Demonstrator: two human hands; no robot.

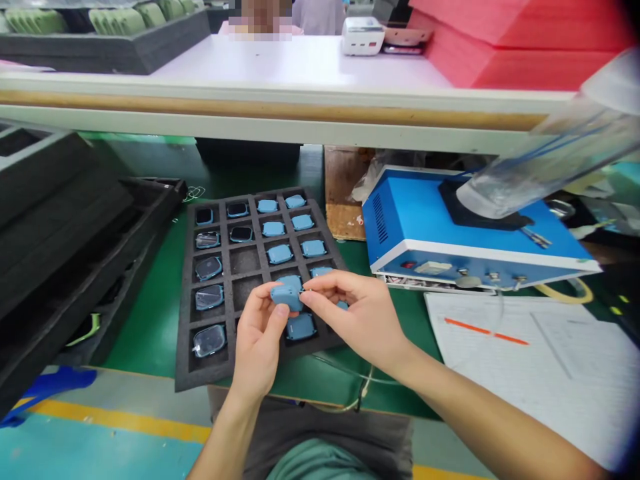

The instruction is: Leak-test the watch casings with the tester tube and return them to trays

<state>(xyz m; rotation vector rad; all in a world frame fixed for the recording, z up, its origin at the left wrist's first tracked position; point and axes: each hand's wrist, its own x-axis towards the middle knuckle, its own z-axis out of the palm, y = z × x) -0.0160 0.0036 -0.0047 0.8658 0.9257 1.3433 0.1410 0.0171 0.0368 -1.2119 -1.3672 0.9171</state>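
Note:
Both my hands meet over a black foam tray (185, 360) on the green mat. My left hand (257, 343) pinches a small blue square casing (288, 293) between thumb and fingers. My right hand (353, 307) is closed at the casing's right edge, fingertips touching it. The tray's right-hand pockets hold several more blue casings (302, 327). Its left-hand pockets hold several dark, glass-faced pieces (209, 297). A few middle pockets are empty.
A blue box machine (425, 230) stands right of the tray, with a clear plastic cylinder (545, 160) above it. White papers (540, 360) lie at the right front. Stacked black foam trays (65, 247) sit left. A shelf (300, 100) carries red foam sheets (510, 40); another person is behind.

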